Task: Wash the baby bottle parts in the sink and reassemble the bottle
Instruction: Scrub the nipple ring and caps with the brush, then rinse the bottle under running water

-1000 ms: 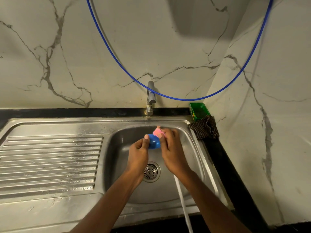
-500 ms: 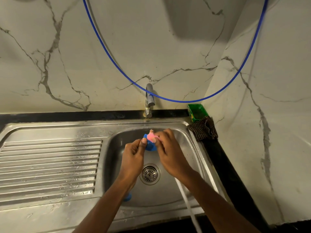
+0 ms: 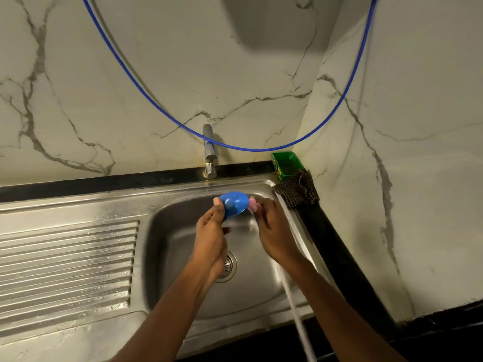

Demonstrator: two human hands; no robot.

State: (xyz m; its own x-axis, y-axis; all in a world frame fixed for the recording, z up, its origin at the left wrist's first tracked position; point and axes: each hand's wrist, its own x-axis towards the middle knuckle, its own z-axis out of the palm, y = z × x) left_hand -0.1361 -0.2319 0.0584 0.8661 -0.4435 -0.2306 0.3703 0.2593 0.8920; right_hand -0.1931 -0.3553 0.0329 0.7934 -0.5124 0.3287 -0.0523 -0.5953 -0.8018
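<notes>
Over the stainless steel sink basin point(image 3: 167, 257), the left hand point(image 3: 210, 233) pinches a rounded blue plastic bottle cap point(image 3: 234, 205) between thumb and fingers. The right hand point(image 3: 274, 231) grips a small, blurred pink piece point(image 3: 253, 203) touching the cap's right edge, below the chrome tap point(image 3: 209, 152).

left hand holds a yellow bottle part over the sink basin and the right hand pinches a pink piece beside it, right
Only the colour is wrong: the head view shows the left hand holding a blue bottle part, not yellow, over the sink basin, while the right hand pinches a pink piece beside it.
</notes>
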